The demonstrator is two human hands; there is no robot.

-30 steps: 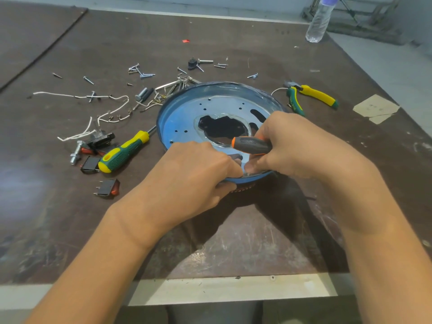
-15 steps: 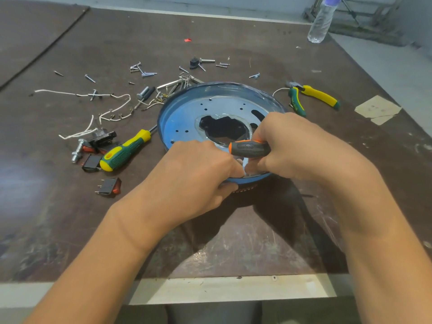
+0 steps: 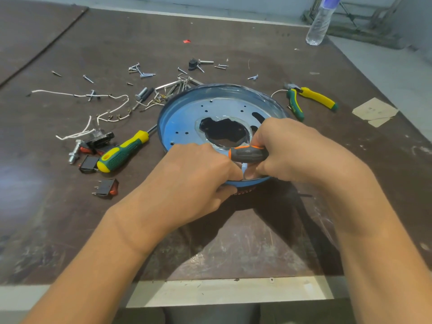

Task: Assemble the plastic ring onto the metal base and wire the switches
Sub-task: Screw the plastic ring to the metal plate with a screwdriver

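Observation:
A round blue metal base [image 3: 187, 113] with a jagged centre hole lies on the dark table. My right hand [image 3: 294, 148] grips a black and orange tool handle [image 3: 247, 154] lying across the base's near side. My left hand [image 3: 198, 178] pinches the near rim of the base, thumb under the edge. Something dark with red marks [image 3: 243, 191] peeks out beneath that rim. Black rocker switches [image 3: 106, 187] with red buttons lie to the left, among white wires [image 3: 109, 113]. What my fingers touch inside the base is hidden.
A green and yellow screwdriver [image 3: 121, 152] lies left of the base. Green and yellow pliers [image 3: 311, 100] sit to its right. Screws and bolts [image 3: 140, 72] are scattered behind. A water bottle [image 3: 319, 24] stands far right. Tape scraps [image 3: 374, 112] lie at the right.
The tool handle in my right hand has shifted slightly left and down across the base. My left hand stays on the near rim.

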